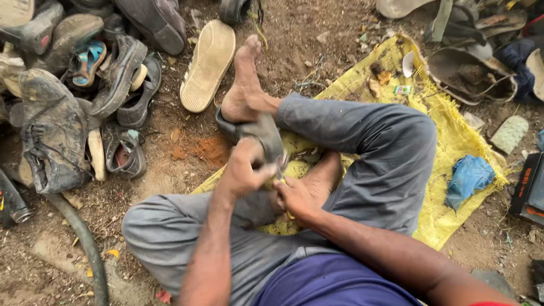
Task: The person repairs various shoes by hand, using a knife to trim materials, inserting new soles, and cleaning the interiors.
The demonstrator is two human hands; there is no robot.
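Both my hands are on one grey shoe (258, 133) braced against my foot — left hand (243, 170) fingers clamped round its end, right hand (294, 198) pinching something small at its edge, can't tell what. Work looks mid-way; shoe pile (73, 90) on ground untouched.

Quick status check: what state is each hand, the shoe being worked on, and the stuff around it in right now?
left hand: closed on the grey shoe
right hand: fingers pinched at the shoe's near end
grey shoe: pinned under the bare foot
tan sole: loose, underside up
yellow sack: spread flat, littered
blue bag: crumpled
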